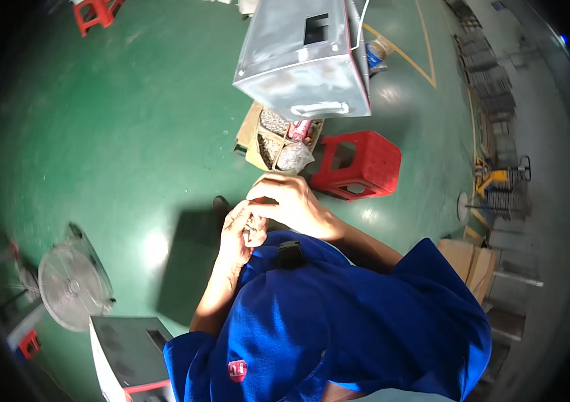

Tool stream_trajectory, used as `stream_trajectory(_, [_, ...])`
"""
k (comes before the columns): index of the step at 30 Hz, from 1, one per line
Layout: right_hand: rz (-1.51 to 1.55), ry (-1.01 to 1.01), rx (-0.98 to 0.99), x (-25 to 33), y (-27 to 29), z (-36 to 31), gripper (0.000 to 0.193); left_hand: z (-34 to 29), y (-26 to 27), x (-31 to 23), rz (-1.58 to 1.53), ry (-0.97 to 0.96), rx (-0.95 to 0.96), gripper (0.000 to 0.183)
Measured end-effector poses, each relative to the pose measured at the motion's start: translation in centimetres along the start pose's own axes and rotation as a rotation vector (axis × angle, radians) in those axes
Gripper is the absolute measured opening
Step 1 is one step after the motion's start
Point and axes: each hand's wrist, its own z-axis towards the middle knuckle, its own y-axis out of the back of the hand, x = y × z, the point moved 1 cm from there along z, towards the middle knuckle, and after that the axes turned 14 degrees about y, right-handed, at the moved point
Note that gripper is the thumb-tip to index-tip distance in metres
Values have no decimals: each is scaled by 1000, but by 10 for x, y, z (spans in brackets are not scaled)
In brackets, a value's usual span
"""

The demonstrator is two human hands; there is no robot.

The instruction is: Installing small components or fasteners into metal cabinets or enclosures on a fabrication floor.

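standing over a green floor, the person has the left hand (235,231) cupped around small metal parts (253,231) at chest height, the right hand (288,201) curled over it, fingertips pinching there; a red stool (359,164) and a cardboard box of fasteners (278,141) sit just beyond.

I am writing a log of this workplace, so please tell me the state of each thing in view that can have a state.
Left hand: cupped, holding small metal parts.
Right hand: fingers bent, picking at the left palm.
Grey metal cabinet: tipped on its side.
Cardboard box: open, compartments filled with small parts.
Red plastic stool: upright, nothing on it.
Floor fan: whether it runs cannot be told.
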Motion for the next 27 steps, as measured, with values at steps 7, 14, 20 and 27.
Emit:
stream_trajectory(7, [176, -309, -47, -46, 44, 12, 9, 64, -18, -46, 308, 98, -111, 30])
stream_trajectory(14, [-439, -194, -650, -127, 118, -4, 13, 117, -33, -55, 151, 164, -39, 29])
stream_trajectory(20, [-634, -22, -712, -144, 150, -9, 16, 125, -58, -61, 209, 181, -94, 22])
stream_trajectory(27, [-740, -46, -641, -156, 148, -2, 14, 129, -56, -67, 158, 148, -34, 22])
